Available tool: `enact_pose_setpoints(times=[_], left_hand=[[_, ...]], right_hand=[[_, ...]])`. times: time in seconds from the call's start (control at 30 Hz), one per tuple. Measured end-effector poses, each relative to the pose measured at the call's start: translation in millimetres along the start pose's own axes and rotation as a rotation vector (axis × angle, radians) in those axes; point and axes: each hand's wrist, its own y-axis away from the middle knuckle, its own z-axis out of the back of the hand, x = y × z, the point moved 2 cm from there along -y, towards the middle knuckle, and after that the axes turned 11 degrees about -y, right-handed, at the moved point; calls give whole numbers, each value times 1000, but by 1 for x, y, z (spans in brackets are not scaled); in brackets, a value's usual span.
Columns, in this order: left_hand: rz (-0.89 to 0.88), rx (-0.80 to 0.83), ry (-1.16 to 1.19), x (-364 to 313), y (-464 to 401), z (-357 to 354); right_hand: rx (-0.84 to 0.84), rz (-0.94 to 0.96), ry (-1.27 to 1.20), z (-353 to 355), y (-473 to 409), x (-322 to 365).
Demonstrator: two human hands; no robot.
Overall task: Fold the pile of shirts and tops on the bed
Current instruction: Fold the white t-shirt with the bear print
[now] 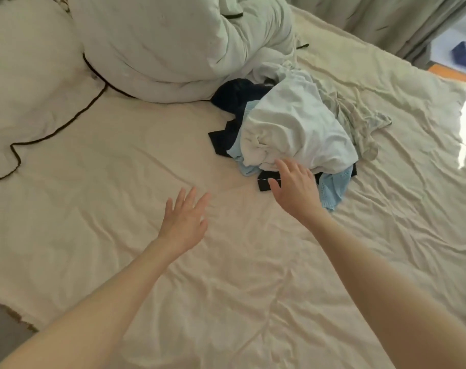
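White top [298, 131], no readable labels, open right hand [295, 187]

Open hands [240, 206] near pile [293, 129] (unfolded)

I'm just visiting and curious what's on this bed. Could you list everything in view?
Pale white cotton top: one, crumpled on top of the pile, mid-right.
Light blue knit top: one, poking out under the pile's near edge.
Dark navy garments: count unclear, at the pile's left and underneath.
Greyish thin garment: one, trailing off the pile's right side.
Bunched white duvet with dark piping: one, behind the pile.
Wrinkled cream bedsheet: one, covering the bed.
Pale green curtain: top right.
Left hand: open, over bare sheet.
Right hand: open, fingers at the pile's near edge.
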Motion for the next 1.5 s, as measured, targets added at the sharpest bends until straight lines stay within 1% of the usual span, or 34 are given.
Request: enact_pose_setpoints(times=[0.1,0.17,0.27,0.33,0.4,0.5,0.57,0.6,0.63,0.7,0.77,0.83,0.87,0.93,1.0,1.07,1.13,1.27,1.33,1.4,1.43,1.5], left_hand=[[-19,42,-5,4,-64,-5],[-34,89,-44,5,-101,-23],[-22,215,-85,10,-140,-66],[-28,274,-113,14,-152,-92],[-53,284,-137,17,-160,-106],[-46,362,-98,21,-168,-101],[-30,409,-55,20,-170,-88],[-21,405,8,18,-168,-79],[-12,379,111,14,-165,-70],[-5,289,392,1,-152,-46],[-11,159,636,-18,-133,-14],[-54,41,822,-42,-113,21],[-96,1,898,-56,-104,39],[-174,-20,1002,-80,-86,74],[-268,-14,979,-101,-66,109],[-313,-50,837,-118,-43,146],[-331,-128,737,-132,-17,182],[-240,-310,711,-139,37,246],[-256,-438,678,-133,62,276],[-296,-482,717,-123,91,310],[-317,-524,717,-117,105,326],[-356,-656,672,-105,132,358]], right_hand=[[-67,-22,54,-8,-60,-16],[-107,-37,97,-17,-93,-31],[-91,-33,124,-42,-127,-51],[-113,-16,136,-56,-138,-62],[-194,9,141,-62,-146,-69],[-289,27,88,-55,-150,-69],[-291,21,18,-44,-145,-64],[-276,14,-31,-38,-138,-60],[-258,1,-93,-32,-129,-56],[-249,-54,-244,-19,-105,-49],[-292,-130,-460,1,-80,-42],[-331,-189,-640,25,-52,-34],[-341,-204,-671,38,-37,-30],[-359,-187,-671,65,-11,-20],[-395,-136,-641,100,7,-8],[-440,-106,-643,140,17,4],[-487,-86,-663,186,27,17],[-578,-2,-704,270,51,46],[-605,9,-724,304,67,58],[-626,4,-768,335,86,67],[-621,-9,-801,348,95,68],[-572,-45,-899,367,117,67]])
